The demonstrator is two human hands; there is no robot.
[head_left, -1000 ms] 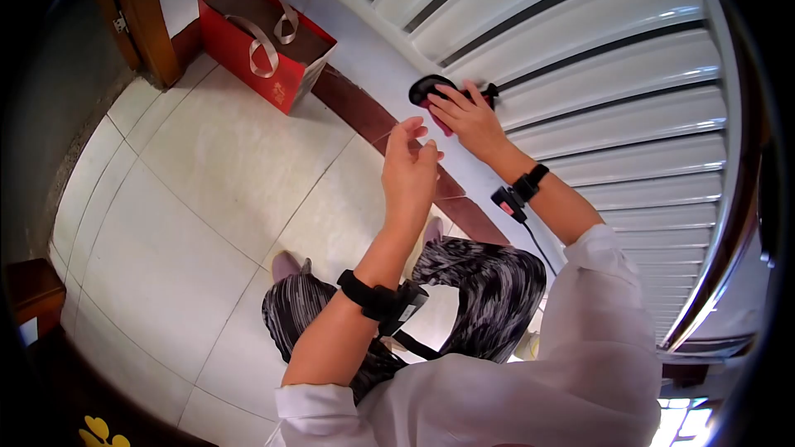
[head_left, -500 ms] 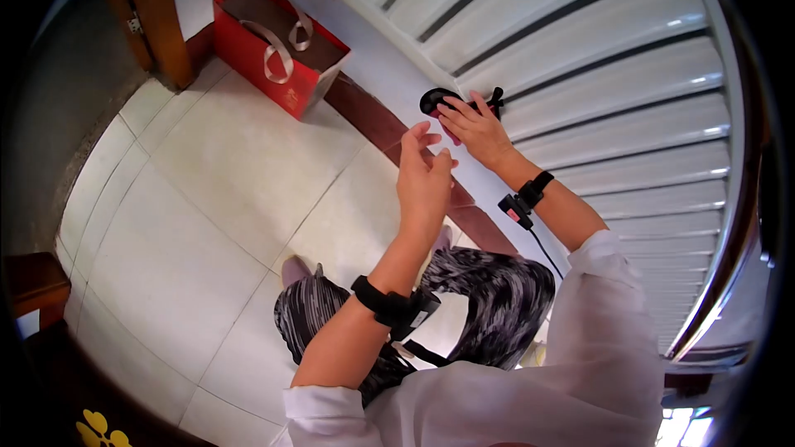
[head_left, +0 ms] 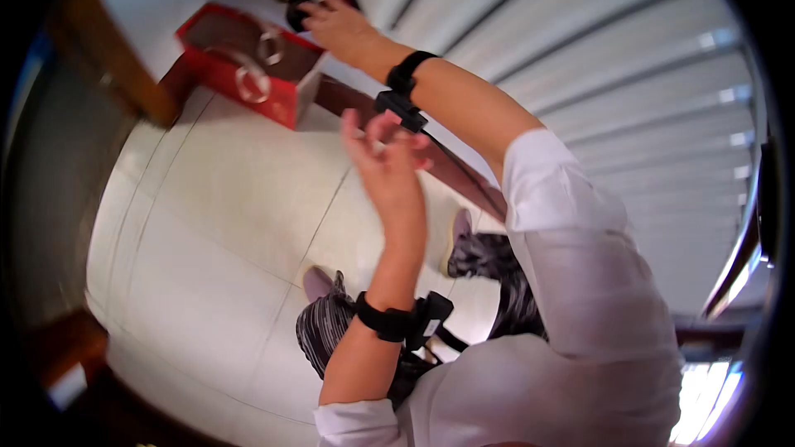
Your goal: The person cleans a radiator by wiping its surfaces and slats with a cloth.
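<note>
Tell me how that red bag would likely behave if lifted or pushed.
The red bag probably holds its shape, since its walls stand straight. Its ribbon handles look floppy, curling loosely. Pushed, its long shape probably resists tipping endways.

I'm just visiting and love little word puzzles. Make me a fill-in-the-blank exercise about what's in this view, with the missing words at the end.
1. The long front of the bag is coloured ____.
2. The hand whose fingers are at the dark object is the person's ____ one.
3. As far as the view shows, the left hand is holding ____.
4. That hand's wrist strap is coloured ____.

Missing words: red; right; nothing; black.
</note>
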